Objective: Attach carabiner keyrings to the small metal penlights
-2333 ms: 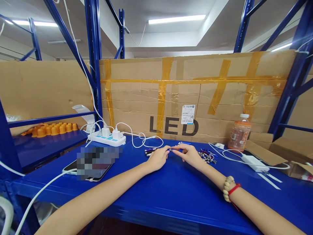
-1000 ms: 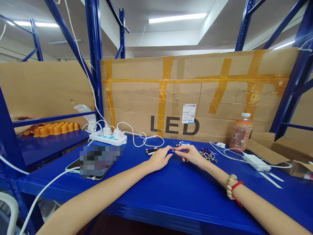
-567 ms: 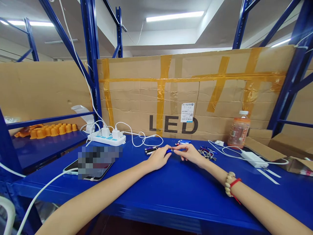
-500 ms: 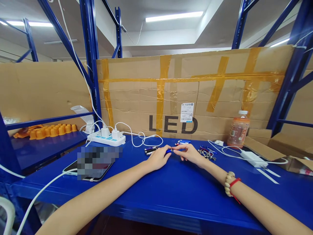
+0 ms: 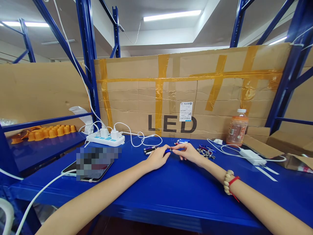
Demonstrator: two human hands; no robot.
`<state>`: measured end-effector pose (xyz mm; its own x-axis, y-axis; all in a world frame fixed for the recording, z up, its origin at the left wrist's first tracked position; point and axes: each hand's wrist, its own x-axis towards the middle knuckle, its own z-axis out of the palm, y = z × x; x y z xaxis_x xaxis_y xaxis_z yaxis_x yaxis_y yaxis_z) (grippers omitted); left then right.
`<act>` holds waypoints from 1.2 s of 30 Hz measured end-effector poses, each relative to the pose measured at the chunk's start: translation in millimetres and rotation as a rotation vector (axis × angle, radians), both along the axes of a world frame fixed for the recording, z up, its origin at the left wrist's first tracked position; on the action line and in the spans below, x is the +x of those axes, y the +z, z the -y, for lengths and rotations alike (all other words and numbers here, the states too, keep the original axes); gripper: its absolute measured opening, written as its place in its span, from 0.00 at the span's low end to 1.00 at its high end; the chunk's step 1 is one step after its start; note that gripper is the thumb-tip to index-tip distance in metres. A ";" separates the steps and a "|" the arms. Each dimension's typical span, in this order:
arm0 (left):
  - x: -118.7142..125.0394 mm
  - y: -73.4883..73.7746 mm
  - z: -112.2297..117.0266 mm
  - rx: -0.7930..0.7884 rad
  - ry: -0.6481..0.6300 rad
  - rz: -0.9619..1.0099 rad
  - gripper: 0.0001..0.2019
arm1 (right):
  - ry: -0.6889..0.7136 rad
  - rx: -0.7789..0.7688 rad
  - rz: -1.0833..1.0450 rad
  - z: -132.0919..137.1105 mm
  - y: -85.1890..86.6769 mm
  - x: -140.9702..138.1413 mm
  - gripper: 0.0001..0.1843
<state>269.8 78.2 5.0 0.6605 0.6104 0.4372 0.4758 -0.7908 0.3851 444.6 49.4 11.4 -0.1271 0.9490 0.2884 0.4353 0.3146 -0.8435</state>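
Note:
My left hand (image 5: 157,158) rests on the blue table (image 5: 171,192) with its fingers pinched on a small blue cylindrical part (image 5: 167,150). Facing it, my right hand (image 5: 188,152) pinches the other end of the same small part, fingertip to fingertip. Just behind my left hand lie a few dark cylindrical pieces (image 5: 149,149). Several small blue tubes (image 5: 182,141) lie behind my right hand, and a heap of key rings and clips (image 5: 205,152) lies to its right.
A taped cardboard wall marked LED (image 5: 171,98) closes the back. A white power strip (image 5: 105,139) with chargers and cables sits back left, a tablet (image 5: 88,167) lies front left. A drink bottle (image 5: 236,128), a white adapter (image 5: 252,157) and open cardboard boxes (image 5: 281,147) stand at right. Orange caps (image 5: 46,132) line the left shelf.
Both hands have stayed joined at the fingertips over the same spot. A blue part has come to show between them. The view has tilted slightly.

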 end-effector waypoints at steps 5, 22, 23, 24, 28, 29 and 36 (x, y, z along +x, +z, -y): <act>0.0 -0.6 -0.2 0.012 -0.001 0.012 0.13 | -0.006 -0.007 -0.003 0.1 -0.1 0.3 0.25; 0.2 -0.3 0.5 0.012 0.007 0.000 0.13 | 0.009 -0.009 0.005 -0.4 -0.2 0.6 0.24; 0.2 -0.3 0.4 0.014 0.008 -0.002 0.13 | 0.012 -0.008 0.011 -0.3 -0.3 0.9 0.24; 0.2 -0.3 0.4 0.015 0.007 -0.003 0.13 | 0.013 -0.008 0.015 -0.2 -0.3 1.0 0.24; 0.4 -0.3 0.2 0.014 0.008 -0.001 0.13 | 0.017 0.000 0.019 -0.1 -0.2 1.1 0.23; 0.5 -0.4 0.2 0.013 0.008 0.000 0.13 | 0.017 0.002 0.018 -0.1 -0.3 1.1 0.23; 0.2 -0.3 0.5 0.009 0.001 0.004 0.13 | 0.016 0.004 0.023 -1.1 -1.9 1.3 0.24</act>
<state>270.0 77.7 4.7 0.6586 0.6069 0.4449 0.4749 -0.7938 0.3799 446.0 50.5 9.5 -0.1492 0.9457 0.2887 0.4491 0.3249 -0.8323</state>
